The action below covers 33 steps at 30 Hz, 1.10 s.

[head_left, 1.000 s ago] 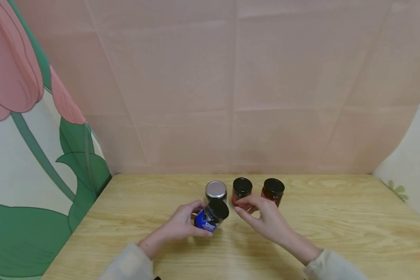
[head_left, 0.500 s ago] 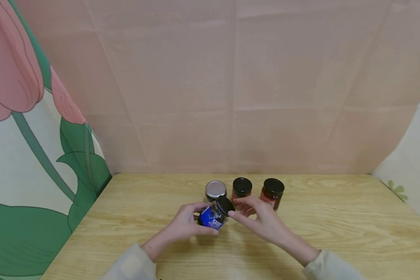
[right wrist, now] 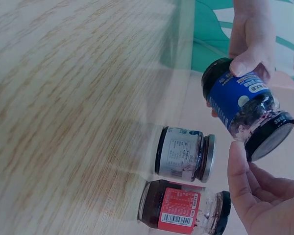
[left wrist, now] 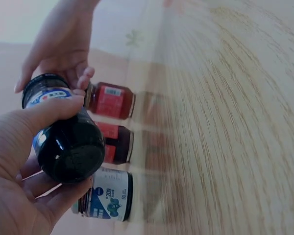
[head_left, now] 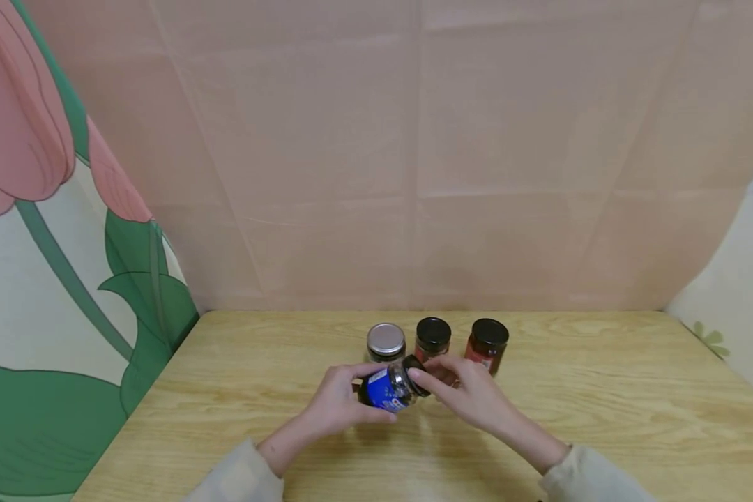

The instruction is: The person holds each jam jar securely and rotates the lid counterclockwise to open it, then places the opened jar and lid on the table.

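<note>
A glass jar (head_left: pixel 383 392) with a blue label and dark contents is tilted over the wooden table, its black lid (right wrist: pixel 270 136) pointing toward the right hand. The left hand (head_left: pixel 339 403) grips the jar's body, with the thumb along the label and fingers underneath, as the left wrist view shows. At the lid end, the right hand (head_left: pixel 473 394) holds the lid by its edge between thumb and fingers. Just behind the hands stands a jar with a silver lid (head_left: pixel 386 339). Beside it are two red-labelled jars with black lids, one in the middle (head_left: pixel 433 336) and one farther right (head_left: pixel 488 340).
The wood-grain table (head_left: pixel 257 355) reaches back to a hanging pinkish cloth (head_left: pixel 326 174). At the left, the cloth carries a large tulip print (head_left: pixel 25 104) with green leaves. The three standing jars form a row close behind both hands.
The left hand has tipped the blue-labelled jar further over and moved it slightly right, toward the right hand. The right hand's thumb and fingers have come onto its lid. The other jars stay put.
</note>
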Tool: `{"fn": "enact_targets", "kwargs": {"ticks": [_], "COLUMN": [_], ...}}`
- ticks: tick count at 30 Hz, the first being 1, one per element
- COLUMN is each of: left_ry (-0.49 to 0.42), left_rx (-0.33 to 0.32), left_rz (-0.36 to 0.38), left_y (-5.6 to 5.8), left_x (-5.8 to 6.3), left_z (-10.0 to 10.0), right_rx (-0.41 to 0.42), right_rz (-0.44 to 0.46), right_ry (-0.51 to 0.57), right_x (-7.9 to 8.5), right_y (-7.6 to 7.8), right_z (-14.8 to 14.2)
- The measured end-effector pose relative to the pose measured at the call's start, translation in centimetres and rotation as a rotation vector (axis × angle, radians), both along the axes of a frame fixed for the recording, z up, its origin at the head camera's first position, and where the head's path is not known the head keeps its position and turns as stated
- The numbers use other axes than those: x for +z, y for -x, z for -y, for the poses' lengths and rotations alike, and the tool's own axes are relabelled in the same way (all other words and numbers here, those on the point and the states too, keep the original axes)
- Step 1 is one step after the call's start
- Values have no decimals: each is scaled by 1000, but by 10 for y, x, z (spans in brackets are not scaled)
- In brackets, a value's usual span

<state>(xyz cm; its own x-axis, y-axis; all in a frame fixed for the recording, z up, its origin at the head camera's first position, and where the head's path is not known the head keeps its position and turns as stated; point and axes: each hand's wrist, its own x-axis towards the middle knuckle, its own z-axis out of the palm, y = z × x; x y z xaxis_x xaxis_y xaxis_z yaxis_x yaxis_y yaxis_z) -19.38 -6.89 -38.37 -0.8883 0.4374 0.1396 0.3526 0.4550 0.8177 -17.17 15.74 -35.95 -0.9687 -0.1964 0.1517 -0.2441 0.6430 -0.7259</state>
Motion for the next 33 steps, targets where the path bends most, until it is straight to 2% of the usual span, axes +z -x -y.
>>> {"fn": "enact_targets", "kwargs": {"ticks": [8,15,20,23,27,30,33], "left_ry": [32,53,26,12,4,5,3], "left_rx": [31,12,-7,-16,-19,-22,-28], "left_rz": [-21,-26,-16,-16,-17,-6,9], "left_y": [-3,-4,-4,-6,-6,-7,-8], "left_x": [5,6,2,-1,-3,-2,0], "left_z": [-7,-11,-10,-8,-6,-6,-6], "right_rx": [-15,-11,-2,68,246,379,473], "right_rz": [60,68,51,-4,-78,-106,-108], "right_ry": [61,78,46,25,52,84,97], "right_x": [2,6,7,7,6,7,8], "right_y": [0,2,3,4,4,6,7], "right_z": [0,-3,-5,-7,-13,-18,-22]}}
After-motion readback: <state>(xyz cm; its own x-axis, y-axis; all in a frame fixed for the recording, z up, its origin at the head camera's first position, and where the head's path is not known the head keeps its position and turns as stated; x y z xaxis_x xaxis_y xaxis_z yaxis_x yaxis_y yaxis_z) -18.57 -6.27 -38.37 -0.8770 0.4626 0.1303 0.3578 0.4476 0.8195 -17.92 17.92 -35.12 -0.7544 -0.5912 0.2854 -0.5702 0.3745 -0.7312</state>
